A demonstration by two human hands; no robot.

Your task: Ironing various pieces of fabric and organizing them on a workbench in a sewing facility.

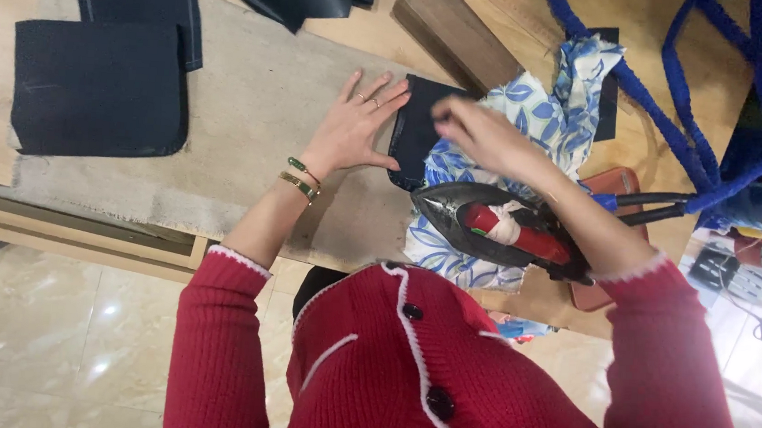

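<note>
The dark fabric piece (414, 128) is best kept flat by the spread left hand (355, 129); the right hand (483, 132) is blurred, its grip unclear.

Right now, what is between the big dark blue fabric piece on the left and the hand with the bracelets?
In the head view, only bare beige padded board lies between the big dark blue fabric piece and the left hand.

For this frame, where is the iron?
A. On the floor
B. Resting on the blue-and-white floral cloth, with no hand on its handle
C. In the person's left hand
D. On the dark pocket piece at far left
B: the iron sits on the blue-and-white floral cloth, its red handle free, while the left hand presses flat on a dark fabric piece and the right hand hovers above it.
</note>
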